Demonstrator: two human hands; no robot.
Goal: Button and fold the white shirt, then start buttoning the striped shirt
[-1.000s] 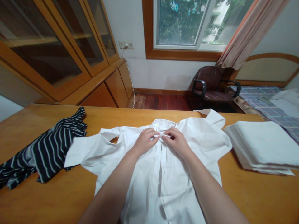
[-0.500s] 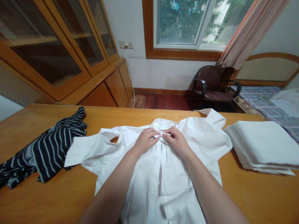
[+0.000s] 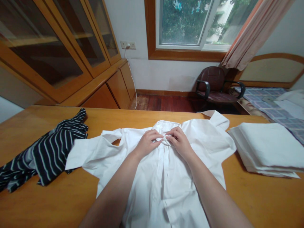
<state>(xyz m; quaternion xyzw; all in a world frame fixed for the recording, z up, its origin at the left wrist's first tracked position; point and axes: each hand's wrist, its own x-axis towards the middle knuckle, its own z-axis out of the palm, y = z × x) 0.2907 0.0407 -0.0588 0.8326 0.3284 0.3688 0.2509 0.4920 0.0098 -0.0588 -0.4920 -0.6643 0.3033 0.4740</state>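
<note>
A white button-up shirt (image 3: 175, 177) lies front side up on the wooden table (image 3: 78, 202), its collar at the far side and its sleeves out to both sides. My left hand (image 3: 149, 143) pinches the shirt's front edge just below the collar. Close beside it, my right hand (image 3: 178, 139) grips the other front edge between thumb and fingers. Whether a button sits between the fingertips is too small to tell. Below the hands the front placket hangs partly apart.
A crumpled black-and-white striped garment (image 3: 54, 148) lies left, touching the shirt's cuff. On the right is a stack of folded white cloth (image 3: 268, 147). Beyond the table stand a brown armchair (image 3: 213, 84), a bed (image 3: 266, 98) and a glass-door cabinet (image 3: 78, 41).
My right hand has shifted very slightly up, and its fingers have moved a little on the fabric near the collar. The left hand and the shirt are nearly still.
</note>
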